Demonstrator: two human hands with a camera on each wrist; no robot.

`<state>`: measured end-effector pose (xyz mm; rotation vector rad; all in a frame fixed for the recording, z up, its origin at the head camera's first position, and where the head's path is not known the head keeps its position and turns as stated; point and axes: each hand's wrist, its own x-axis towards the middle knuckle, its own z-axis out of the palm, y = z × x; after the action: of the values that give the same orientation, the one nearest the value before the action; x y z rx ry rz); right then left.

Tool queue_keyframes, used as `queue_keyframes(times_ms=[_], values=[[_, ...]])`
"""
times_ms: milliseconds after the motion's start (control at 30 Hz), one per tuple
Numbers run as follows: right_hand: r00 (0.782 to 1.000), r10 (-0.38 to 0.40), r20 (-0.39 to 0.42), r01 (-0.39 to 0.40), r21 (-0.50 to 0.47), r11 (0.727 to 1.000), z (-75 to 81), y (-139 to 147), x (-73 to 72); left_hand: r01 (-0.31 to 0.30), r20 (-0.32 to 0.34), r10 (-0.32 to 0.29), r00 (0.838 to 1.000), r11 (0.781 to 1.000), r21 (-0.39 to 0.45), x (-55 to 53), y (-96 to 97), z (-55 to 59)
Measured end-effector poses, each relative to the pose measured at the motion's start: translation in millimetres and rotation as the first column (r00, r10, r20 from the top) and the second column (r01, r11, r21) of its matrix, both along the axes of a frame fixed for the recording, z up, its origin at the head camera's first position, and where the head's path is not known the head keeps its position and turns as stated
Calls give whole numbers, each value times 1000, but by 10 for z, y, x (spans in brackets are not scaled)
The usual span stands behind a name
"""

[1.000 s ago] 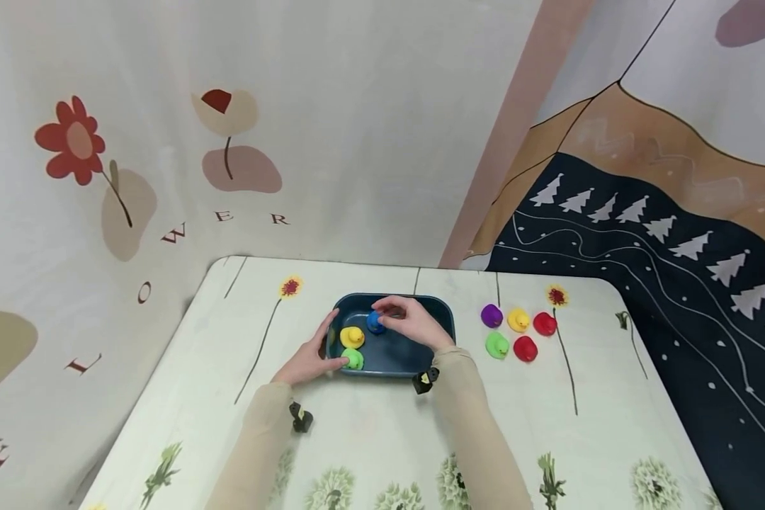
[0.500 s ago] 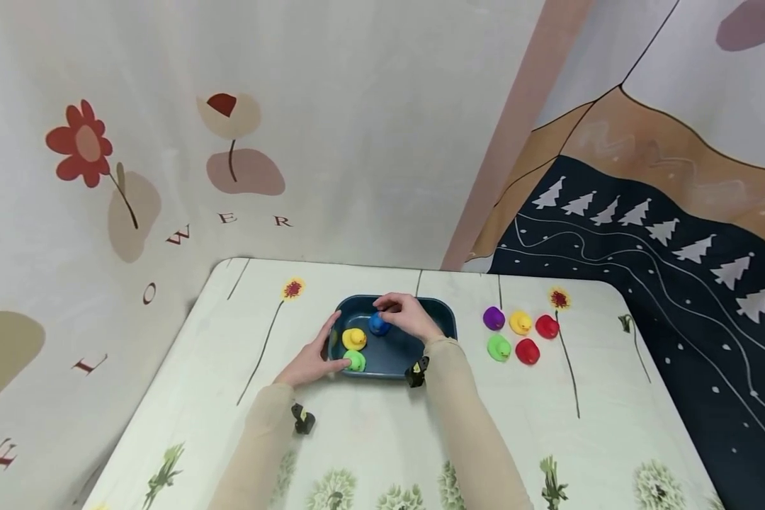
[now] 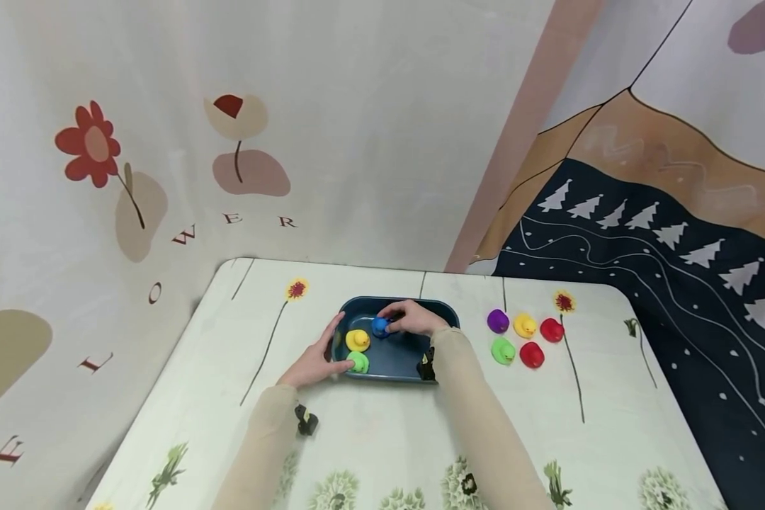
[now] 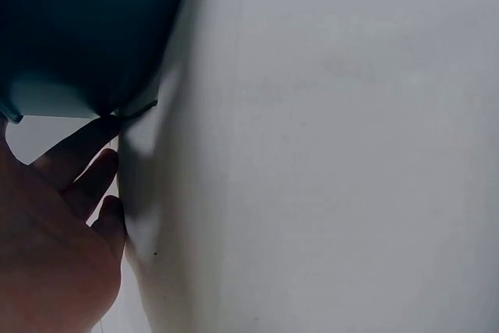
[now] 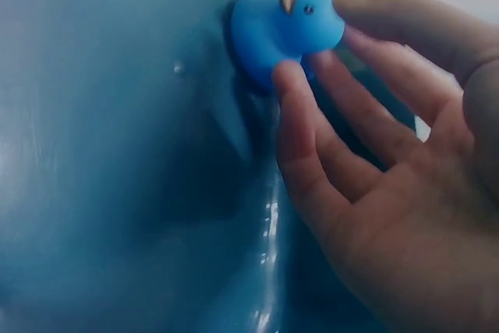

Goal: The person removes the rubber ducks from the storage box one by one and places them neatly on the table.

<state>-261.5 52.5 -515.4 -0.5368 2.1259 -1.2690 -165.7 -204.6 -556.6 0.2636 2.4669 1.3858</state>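
In the head view, a dark blue tray (image 3: 382,376) holds three rubber ducks. My right hand (image 3: 414,318) reaches into it and holds the blue rubber duck (image 3: 380,326) from the right. In the right wrist view, thumb and fingers lie round the head of that blue duck (image 5: 269,40), close over the tray floor. Left of it sit the yellow duck (image 3: 358,340) and the green duck (image 3: 358,362). My left hand (image 3: 314,363) rests against the tray's left side, fingers spread along the wall and thumb at the near corner by the green duck.
On the table to the right of the tray lie a purple duck (image 3: 498,321), another yellow duck (image 3: 525,326), another green duck (image 3: 503,350) and two red ducks (image 3: 552,330). A printed curtain (image 3: 357,177) hangs behind the table.
My right hand has lowered slightly, its fingers shifting from above the blue duck to its right side. The left hand stays at the tray. The head view has shifted a little.
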Motion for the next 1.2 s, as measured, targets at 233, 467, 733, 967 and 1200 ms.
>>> queue_keyframes(times_ms=[233,467,733,967,1200], values=[[997,57,44,-57,10,998,8,10,-29,-1,6,1,1000,1000,8,4,-1,9],[987,148,65,-151,52,987,37,14,-14,-6,25,6,1000,1000,5,2,2,23],[987,160,12,-160,5,987,4,44,-38,-3,24,3,1000,1000,-8,6,0,40],[996,84,-9,-85,-60,995,-8,90,-18,-3,24,4,1000,1000,-24,-2,-5,40],[999,31,-7,-32,-82,996,4,116,8,3,20,-2,1000,1000,-21,-5,-1,18]])
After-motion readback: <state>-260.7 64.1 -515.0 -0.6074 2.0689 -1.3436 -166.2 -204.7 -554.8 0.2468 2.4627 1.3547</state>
